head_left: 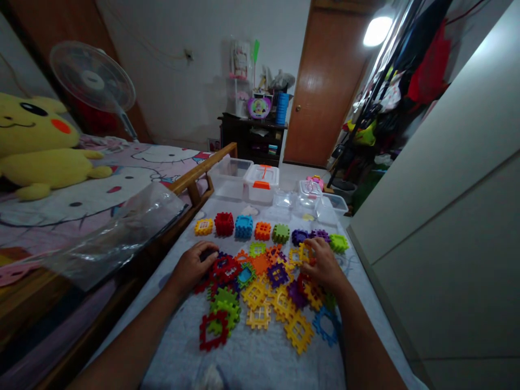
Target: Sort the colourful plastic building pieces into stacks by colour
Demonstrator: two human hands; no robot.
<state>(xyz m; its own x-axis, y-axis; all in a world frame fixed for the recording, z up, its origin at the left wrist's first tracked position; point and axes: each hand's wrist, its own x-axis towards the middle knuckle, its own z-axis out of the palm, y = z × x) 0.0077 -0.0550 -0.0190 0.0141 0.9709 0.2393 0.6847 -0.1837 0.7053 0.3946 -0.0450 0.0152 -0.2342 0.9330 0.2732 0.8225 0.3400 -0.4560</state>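
**Resting both hands on a heap of plastic waffle blocks (260,292)**

The left hand (194,266) curls, fingers together, over a dark block (209,253) at the heap's 10 o'clock. At 2 o'clock, the right hand (324,262) has bunched fingertips against a yellow block (303,253); any pinch cannot be told. A Hello Kitty bedsheet (162,157) lies farther out at 10 o'clock.

1 left hand (194,268), 1 right hand (323,264), 8 plastic waffle blocks (262,231) in a row.

Beyond that row are 1 white plastic box (261,181) with an orange latch and 4 clear plastic boxes (228,176); far left, 1 yellow plush toy (36,143) and 1 electric fan (92,77). The near pile (260,292) overlaps too much to count.
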